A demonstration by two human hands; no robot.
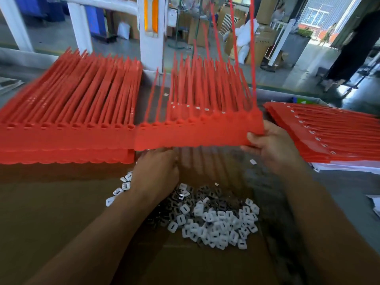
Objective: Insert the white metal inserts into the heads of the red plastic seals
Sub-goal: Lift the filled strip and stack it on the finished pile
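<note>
Above the near pile of white inserts (218, 223) on the cardboard (61, 212), my right hand (273, 147) pinches the right end of a strip of red seals (195, 132), thumb on its near face. My left hand (158, 169) reaches under the strip; I cannot tell how those fingers lie. A left stack (67, 120) and a right stack (333, 132) of seals flank it

- A joined strip of red seals (197, 132) was raised and tilted at the centre, tails pointing up and away, with white pieces in several heads.
- A left stack (65, 120) and a right stack (329, 132) of seals lay flat.
- Loose white inserts (216, 221) lay heaped nearer.
</note>
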